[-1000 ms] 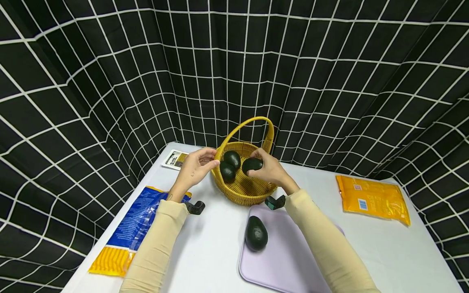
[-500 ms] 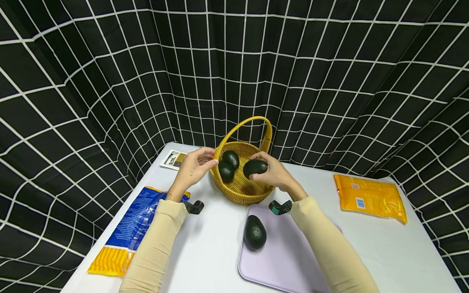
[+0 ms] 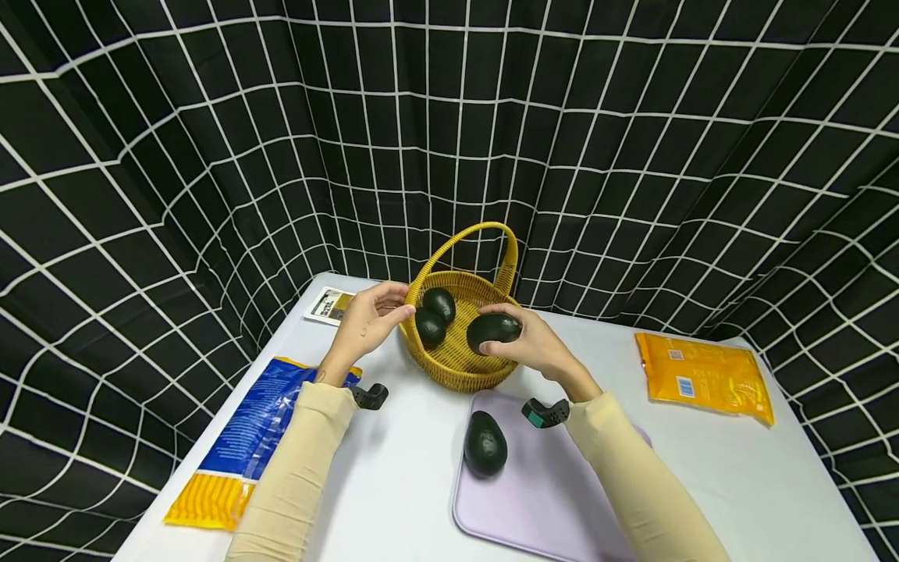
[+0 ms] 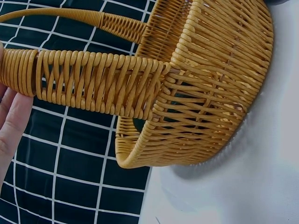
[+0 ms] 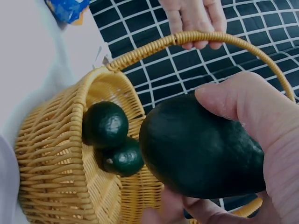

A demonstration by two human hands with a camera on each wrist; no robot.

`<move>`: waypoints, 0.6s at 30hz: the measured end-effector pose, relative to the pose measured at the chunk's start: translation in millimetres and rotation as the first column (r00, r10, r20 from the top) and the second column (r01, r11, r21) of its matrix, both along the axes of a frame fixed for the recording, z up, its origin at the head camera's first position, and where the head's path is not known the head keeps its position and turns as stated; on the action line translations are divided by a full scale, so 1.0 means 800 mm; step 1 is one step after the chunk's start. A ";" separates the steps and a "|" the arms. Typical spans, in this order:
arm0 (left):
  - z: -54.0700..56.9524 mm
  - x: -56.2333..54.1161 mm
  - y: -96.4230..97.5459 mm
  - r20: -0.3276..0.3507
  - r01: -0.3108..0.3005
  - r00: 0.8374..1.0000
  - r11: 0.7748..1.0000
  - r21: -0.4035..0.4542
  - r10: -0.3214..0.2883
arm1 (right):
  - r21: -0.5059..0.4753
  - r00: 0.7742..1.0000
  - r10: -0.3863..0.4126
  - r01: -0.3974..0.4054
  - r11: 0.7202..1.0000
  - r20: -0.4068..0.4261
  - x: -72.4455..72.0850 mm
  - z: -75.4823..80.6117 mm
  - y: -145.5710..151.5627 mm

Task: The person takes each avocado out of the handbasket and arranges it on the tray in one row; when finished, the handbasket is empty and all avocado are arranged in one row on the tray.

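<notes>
A dark green avocado [image 3: 494, 333] is gripped between the thumb and fingers of my right hand [image 3: 539, 346], over the right side of a yellow wicker basket [image 3: 456, 381]. Two more avocados, one farther back [image 3: 438, 303] and one nearer [image 3: 429, 329], lie touching in the basket's left part. My left hand [image 3: 367, 322] holds the left side of the basket's tall handle [image 4: 98, 81] between thumb and fingers; the left wrist view shows only part of that hand. Another avocado [image 3: 485, 445] rests on a lilac tray [image 3: 534, 507] in front of the basket.
A blue and yellow packet [image 3: 246, 437] lies on the left, partly under my left forearm. Behind my left hand is a small white and brown packet [image 3: 327, 305]. An orange packet [image 3: 705, 378] lies at the right. A black gridded curtain [image 3: 449, 117] surrounds the white table.
My right hand has drawn the avocado a little to the right and toward me, away from the two in the basket. My left hand has stayed on the handle.
</notes>
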State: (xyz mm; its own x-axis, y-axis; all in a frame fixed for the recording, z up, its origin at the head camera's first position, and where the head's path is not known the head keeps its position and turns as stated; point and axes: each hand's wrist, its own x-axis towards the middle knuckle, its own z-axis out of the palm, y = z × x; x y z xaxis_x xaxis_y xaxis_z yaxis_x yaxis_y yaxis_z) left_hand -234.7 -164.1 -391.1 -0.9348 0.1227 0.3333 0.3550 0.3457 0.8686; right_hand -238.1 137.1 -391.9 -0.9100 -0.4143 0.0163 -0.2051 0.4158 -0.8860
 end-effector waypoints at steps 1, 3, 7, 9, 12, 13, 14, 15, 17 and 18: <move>0.000 0.000 0.000 -0.003 -0.001 1.000 1.000 -0.001 0.001 | -0.002 1.000 -0.004 0.004 1.000 -0.002 0.001 -0.001 0.001; 0.001 0.000 0.000 -0.008 -0.002 1.000 1.000 -0.004 0.002 | -0.004 1.000 -0.015 0.015 1.000 -0.007 0.004 -0.001 0.002; 0.001 0.000 -0.001 -0.015 0.000 1.000 1.000 -0.010 0.000 | 0.011 0.999 -0.037 0.037 0.999 -0.015 0.010 -0.001 0.003; 0.000 0.000 -0.001 -0.018 -0.001 1.000 1.000 -0.012 0.000 | 0.025 0.999 -0.046 0.046 0.999 -0.017 0.013 -0.001 0.003; 0.000 0.000 -0.002 -0.016 0.000 1.000 1.000 -0.010 -0.001 | 0.040 0.998 -0.056 0.056 0.998 -0.016 0.016 -0.002 0.003; 0.000 0.000 -0.002 -0.015 0.001 1.000 1.000 -0.011 -0.001 | 0.042 0.998 -0.057 0.058 0.997 -0.015 0.017 -0.002 0.004; 0.000 0.000 -0.001 -0.015 0.002 1.000 1.000 -0.011 -0.002 | 0.042 0.998 -0.056 0.056 0.998 -0.014 0.019 -0.003 0.004; 0.001 0.000 -0.001 -0.014 0.002 1.000 1.000 -0.010 -0.002 | 0.036 0.998 -0.055 0.056 0.998 -0.011 0.020 -0.003 0.005; 0.001 0.000 -0.001 -0.010 0.000 1.000 1.000 -0.008 0.000 | 0.019 0.999 -0.052 0.052 0.998 -0.011 0.023 -0.004 0.007; 0.001 0.000 -0.001 -0.008 -0.002 1.000 1.000 -0.008 0.002 | 0.013 0.999 -0.049 0.049 0.999 -0.011 0.024 -0.004 0.007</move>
